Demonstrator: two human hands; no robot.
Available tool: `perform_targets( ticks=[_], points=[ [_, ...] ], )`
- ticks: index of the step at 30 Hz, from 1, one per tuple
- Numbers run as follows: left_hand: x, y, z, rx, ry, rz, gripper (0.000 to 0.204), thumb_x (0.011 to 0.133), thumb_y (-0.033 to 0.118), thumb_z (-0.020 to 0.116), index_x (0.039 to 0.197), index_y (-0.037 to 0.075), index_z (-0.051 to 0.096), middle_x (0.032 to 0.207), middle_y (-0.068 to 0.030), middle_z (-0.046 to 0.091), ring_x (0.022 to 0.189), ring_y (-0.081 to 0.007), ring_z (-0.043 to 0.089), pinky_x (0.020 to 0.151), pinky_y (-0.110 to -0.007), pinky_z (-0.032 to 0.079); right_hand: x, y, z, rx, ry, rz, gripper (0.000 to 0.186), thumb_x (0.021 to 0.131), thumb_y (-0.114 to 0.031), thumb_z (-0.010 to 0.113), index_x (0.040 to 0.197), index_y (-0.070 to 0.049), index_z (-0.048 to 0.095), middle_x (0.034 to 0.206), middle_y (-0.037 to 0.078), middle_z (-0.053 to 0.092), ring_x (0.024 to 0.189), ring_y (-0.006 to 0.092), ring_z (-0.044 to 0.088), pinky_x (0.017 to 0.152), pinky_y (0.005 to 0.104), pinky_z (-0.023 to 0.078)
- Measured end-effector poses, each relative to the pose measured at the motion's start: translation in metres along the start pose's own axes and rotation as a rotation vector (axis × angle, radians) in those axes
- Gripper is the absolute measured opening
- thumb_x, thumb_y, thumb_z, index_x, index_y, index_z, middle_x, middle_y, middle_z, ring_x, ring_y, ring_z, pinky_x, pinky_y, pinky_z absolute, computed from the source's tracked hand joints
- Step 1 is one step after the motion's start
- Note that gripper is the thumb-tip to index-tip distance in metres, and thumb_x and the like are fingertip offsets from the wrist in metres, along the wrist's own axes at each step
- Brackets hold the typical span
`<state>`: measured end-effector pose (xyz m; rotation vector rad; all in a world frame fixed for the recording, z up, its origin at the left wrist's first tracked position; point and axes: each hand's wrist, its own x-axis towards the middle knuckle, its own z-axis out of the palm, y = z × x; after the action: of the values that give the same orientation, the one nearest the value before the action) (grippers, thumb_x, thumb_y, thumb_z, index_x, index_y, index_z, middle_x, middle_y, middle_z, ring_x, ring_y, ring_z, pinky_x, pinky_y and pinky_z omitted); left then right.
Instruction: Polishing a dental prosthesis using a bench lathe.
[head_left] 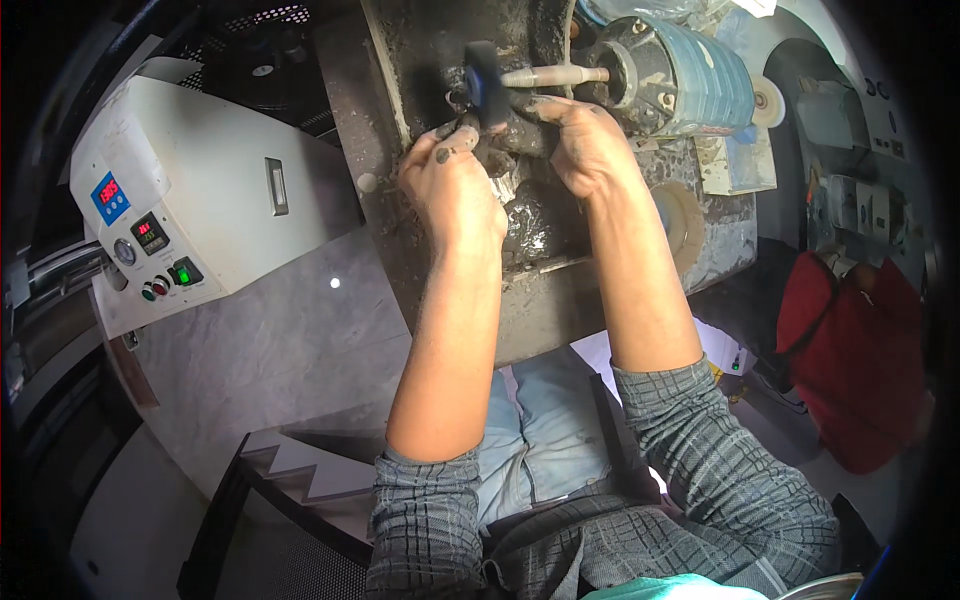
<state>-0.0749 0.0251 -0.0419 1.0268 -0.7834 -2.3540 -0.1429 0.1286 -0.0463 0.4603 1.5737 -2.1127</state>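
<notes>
My left hand (447, 185) is curled, its mud-smeared fingertips just beneath a dark, blurred wheel (482, 88). My right hand (585, 150) is closed to the right of it, thumb and fingers pressed round something dark and muddy that I cannot make out. What the left fingers grip is hidden too. The wheel sits on a pale spindle (550, 76) from a blue-green motor (700, 80). Both hands are inside a grimy, wet trough (387, 60), with shiny dark slurry (530, 230) below them.
A white cabinet (220, 170) with small displays and buttons stands at left above a grey floor (250, 370). Behind the right hand are a cream round wheel (678, 225) and a small pale box (738, 165). A red cloth (850, 360) lies at right.
</notes>
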Motion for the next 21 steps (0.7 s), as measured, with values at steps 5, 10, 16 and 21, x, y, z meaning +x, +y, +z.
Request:
perform_targets(
  ticks=[5, 10, 16, 21],
  points=[
    [-0.003, 0.001, 0.004, -0.012, -0.001, -0.069, 0.006, 0.081, -0.007, 0.057, 0.078, -0.004, 0.062, 0.083, -0.0125, 0.065, 0.073, -0.0189, 0.062, 0.071, -0.030, 0.051, -0.001, -0.005, 0.000, 0.000, -0.005, 0.002, 0.020, 0.087, 0.003, 0.058, 0.105, 0.008, 0.064, 0.101, 0.017, 0.068, 0.091, 0.0243, 0.066, 0.088, 0.0371, 0.053],
    [0.004, -0.001, 0.001, -0.032, 0.013, -0.065, 0.006, 0.081, -0.008, 0.058, 0.081, -0.005, 0.063, 0.084, -0.0128, 0.065, 0.074, -0.0190, 0.062, 0.072, -0.030, 0.051, -0.003, -0.005, 0.005, -0.079, 0.005, -0.013, 0.023, 0.088, 0.003, 0.054, 0.110, 0.007, 0.061, 0.106, 0.017, 0.066, 0.096, 0.0252, 0.065, 0.092, 0.0385, 0.053],
    [0.001, 0.005, -0.007, -0.019, -0.031, -0.008, 0.009, 0.081, -0.010, 0.056, 0.084, -0.006, 0.064, 0.083, -0.0115, 0.066, 0.072, -0.0162, 0.062, 0.070, -0.027, 0.050, 0.002, 0.003, -0.002, -0.033, -0.015, -0.015, 0.019, 0.083, 0.004, 0.062, 0.101, 0.009, 0.067, 0.090, 0.015, 0.070, 0.078, 0.0211, 0.066, 0.073, 0.0314, 0.054],
    [-0.014, 0.009, -0.008, 0.303, -0.159, 0.182, 0.023, 0.082, -0.017, 0.051, 0.100, -0.006, 0.058, 0.092, -0.0126, 0.067, 0.078, -0.0115, 0.061, 0.072, -0.024, 0.047, -0.010, 0.003, 0.000, 0.050, -0.067, -0.018, 0.024, 0.083, 0.006, 0.061, 0.106, 0.007, 0.067, 0.091, 0.012, 0.071, 0.075, 0.0149, 0.065, 0.068, 0.0262, 0.051]
  ],
)
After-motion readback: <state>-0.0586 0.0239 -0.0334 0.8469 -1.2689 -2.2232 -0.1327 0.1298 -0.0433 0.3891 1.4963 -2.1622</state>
